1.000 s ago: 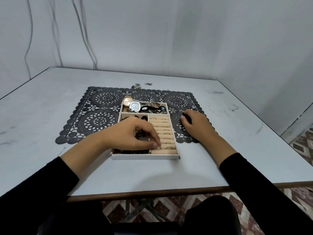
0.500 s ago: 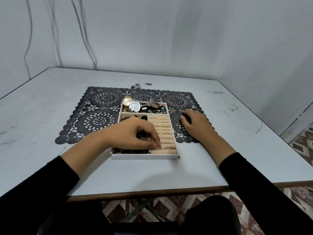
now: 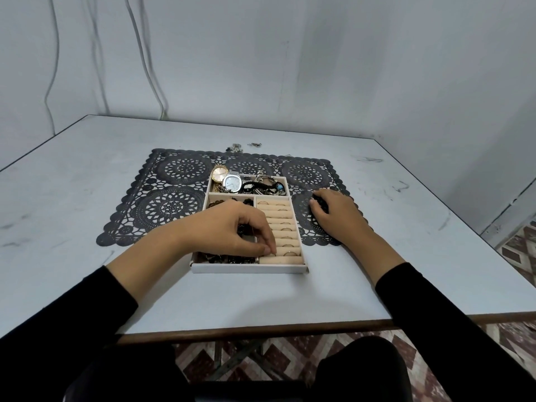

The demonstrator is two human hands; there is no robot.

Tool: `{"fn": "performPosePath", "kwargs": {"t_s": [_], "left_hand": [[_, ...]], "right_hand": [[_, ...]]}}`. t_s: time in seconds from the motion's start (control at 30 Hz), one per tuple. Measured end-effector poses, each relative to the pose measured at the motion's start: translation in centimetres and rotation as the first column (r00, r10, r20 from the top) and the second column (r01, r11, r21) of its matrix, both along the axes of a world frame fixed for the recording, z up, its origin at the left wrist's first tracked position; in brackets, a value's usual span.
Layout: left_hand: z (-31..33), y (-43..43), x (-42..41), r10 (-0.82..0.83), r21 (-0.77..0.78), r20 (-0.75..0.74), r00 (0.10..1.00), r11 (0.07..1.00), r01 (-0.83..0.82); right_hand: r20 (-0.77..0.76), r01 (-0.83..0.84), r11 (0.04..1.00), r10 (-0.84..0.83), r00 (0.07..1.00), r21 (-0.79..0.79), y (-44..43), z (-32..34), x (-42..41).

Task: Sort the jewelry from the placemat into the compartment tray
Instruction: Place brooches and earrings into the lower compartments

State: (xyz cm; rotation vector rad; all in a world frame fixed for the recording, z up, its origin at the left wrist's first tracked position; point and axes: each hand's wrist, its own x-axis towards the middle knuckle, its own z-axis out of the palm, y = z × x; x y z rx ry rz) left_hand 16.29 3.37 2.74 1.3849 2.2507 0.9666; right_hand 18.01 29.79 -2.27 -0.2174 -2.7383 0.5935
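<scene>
- Table [image 3: 87, 184] stuff first: pale scuffed top pushed into a corner of grey wall [image 3: 348, 68], with a few cables [image 3: 145, 53] hanging down at the back left. Patterned floor tiles [image 3: 516, 250] show past the right edge.
- One dark lacy placemat [image 3: 174, 204] lies mid-table. One white tray [image 3: 249, 268] sits on it, with its front end poking past the mat's near edge onto the table.
- The tray has three compartments: a wide one across the back, one on the left, and one on the right filled with padded ring rolls [image 3: 278, 236].
- The back compartment has two watches, a gold watch [image 3: 219, 173] and a silver watch [image 3: 232, 182], jammed beside a tangle of bracelets [image 3: 266, 185].
- The left compartment holds dark beads [image 3: 226, 259], but a hand covers most of them, so I can't count them.
- Rings [image 3: 290, 253] sit in several grooves, too small for a solid count.
- The left hand [image 3: 232, 230] reaches across the tray with its fingers curled. Its fingertips [image 3: 268, 250] are bunched down on a near-end roll by the divider. Honestly can't tell if a ring is pinched in there.
- The right hand [image 3: 336, 219] rests on the placemat just right of the tray. Its fingers are curled round a dark piece [image 3: 321, 206], which is mostly hidden under them.
- Two small loose bits [image 3: 236, 147] lie on bare table just beyond the mat's far edge, near each other.
- Two black sleeves [image 3: 435, 314] come in from the bottom corners.
</scene>
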Motion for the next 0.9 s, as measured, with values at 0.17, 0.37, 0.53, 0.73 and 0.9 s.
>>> {"fn": "performPosePath", "kwargs": {"t_s": [0.17, 0.37, 0.53, 0.73, 0.9], "left_hand": [[-0.2, -0.2, 0.0, 0.0, 0.057, 0.037, 0.999, 0.998, -0.002], [0.4, -1.0, -1.2, 0.15, 0.272, 0.136, 0.979, 0.945, -0.182], [1.3, -1.9, -5.3, 0.432, 0.435, 0.124, 0.893, 0.786, -0.44], [-0.5, -3.3, -12.6, 0.607, 0.265, 0.001, 0.795, 0.766, -0.586], [-2.5, -3.1, -17.0, 0.548, -0.003, -0.164, 0.82, 0.831, -0.556]], "right_hand": [[-0.005, -0.007, 1.0, 0.007, 1.0, 0.0, 0.0, 0.1, 0.0], [-0.035, -0.021, 1.0, 0.02, 0.999, -0.02, 0.4, 0.6, -0.4], [-0.035, -0.036, 0.999, 0.034, 0.999, -0.037, 0.9, 1.2, -2.0], [0.046, -0.11, 0.994, 0.111, 0.993, -0.024, 1.0, 1.6, -5.5], [0.057, -0.151, 0.988, 0.153, 0.987, -0.028, 1.0, 1.9, -9.3]]}}
